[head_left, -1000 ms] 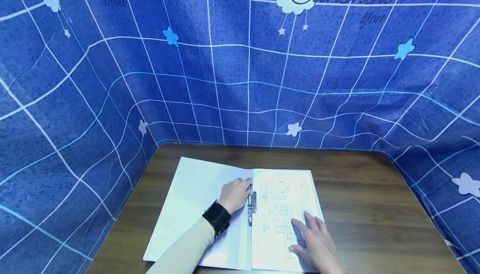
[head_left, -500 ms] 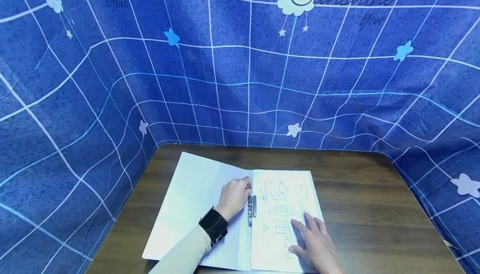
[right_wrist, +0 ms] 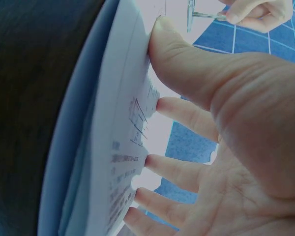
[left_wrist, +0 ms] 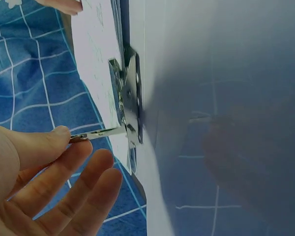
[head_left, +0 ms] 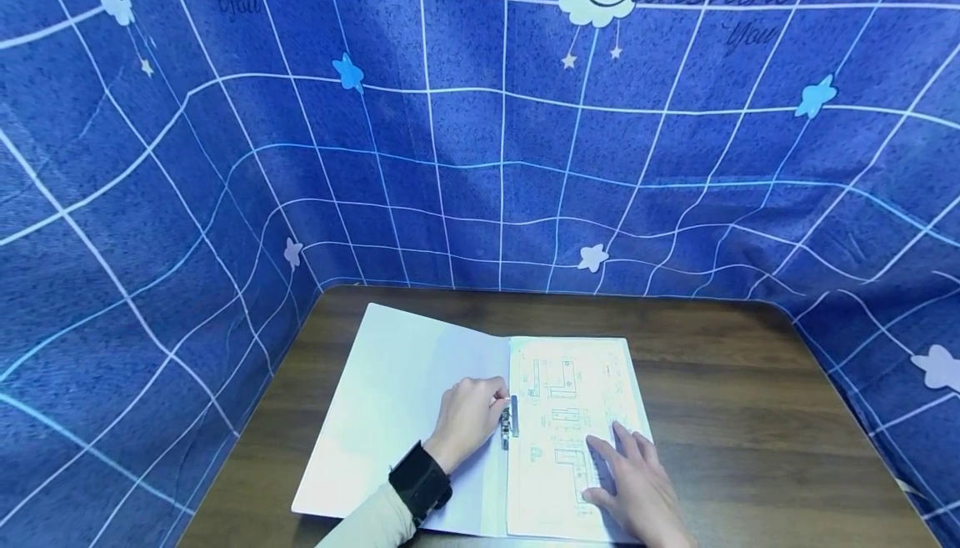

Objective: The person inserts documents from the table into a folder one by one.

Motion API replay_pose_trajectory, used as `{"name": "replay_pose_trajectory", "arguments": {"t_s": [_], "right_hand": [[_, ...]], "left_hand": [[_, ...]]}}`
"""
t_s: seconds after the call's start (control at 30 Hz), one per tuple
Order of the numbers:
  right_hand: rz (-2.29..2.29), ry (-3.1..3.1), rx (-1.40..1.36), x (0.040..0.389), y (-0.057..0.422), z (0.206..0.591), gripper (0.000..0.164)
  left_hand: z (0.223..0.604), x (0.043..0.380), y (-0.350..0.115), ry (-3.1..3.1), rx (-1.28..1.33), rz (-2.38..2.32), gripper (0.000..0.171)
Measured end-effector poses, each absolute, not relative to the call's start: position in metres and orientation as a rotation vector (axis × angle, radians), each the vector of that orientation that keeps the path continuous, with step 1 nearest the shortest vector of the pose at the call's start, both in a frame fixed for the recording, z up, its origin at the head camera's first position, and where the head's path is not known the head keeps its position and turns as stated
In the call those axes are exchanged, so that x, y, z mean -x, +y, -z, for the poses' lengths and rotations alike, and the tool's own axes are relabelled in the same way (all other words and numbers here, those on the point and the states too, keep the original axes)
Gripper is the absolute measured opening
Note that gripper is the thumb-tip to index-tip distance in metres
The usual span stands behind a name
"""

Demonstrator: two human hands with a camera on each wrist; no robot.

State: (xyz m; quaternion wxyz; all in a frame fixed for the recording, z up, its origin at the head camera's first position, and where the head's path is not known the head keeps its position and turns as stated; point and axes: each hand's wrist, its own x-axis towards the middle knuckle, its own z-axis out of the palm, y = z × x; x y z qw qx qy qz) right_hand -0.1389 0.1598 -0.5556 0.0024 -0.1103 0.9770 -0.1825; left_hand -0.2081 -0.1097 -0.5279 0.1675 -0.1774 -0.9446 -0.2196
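A white folder (head_left: 405,364) lies spread on the table, its bare cover to the left and a stack of printed drawing sheets (head_left: 600,369) to the right. Along the spine sits a metal lever clip (left_wrist: 132,93). My left hand (head_left: 467,419) pinches the end of the clip's lever (left_wrist: 102,132) between thumb and index finger; its other fingers are loosely bent. In the left wrist view the lever stands out from the clip. My right hand (head_left: 636,481) rests on the lower right of the sheets, with fingers spread and fingertips (right_wrist: 163,27) on the paper.
The brown wooden table (head_left: 735,414) extends to both sides of the folder. A blue gridded curtain (head_left: 480,139) with stars and clouds hangs behind and along the sides. A black band (head_left: 420,481) is strapped round my left wrist, over a pale sleeve.
My left hand has moved down the spine, towards me, and its grip now shows on the clip's lever. The right hand keeps its place on the sheets.
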Motion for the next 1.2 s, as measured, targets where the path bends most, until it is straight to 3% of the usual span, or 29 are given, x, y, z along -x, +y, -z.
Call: {"name": "replay_pose_trajectory", "arguments": {"t_s": [0.53, 0.77, 0.93, 1.2], "right_hand": [[0.590, 3.040, 0.341, 0.138, 0.160, 0.557, 0.072], [0.604, 3.070, 0.397, 0.137, 0.163, 0.555, 0.071], [0.598, 3.077, 0.413, 0.138, 0.165, 0.555, 0.071], [0.603, 3.077, 0.435, 0.137, 0.165, 0.558, 0.071]], "left_hand": [[0.545, 0.176, -0.110, -2.627, 0.563, 0.583, 0.026], [0.553, 0.158, -0.111, -2.650, 0.624, 0.466, 0.007], [0.556, 0.150, -0.111, -2.660, 0.682, 0.288, 0.026], [0.558, 0.143, -0.112, -2.660, 0.746, 0.110, 0.032]]}}
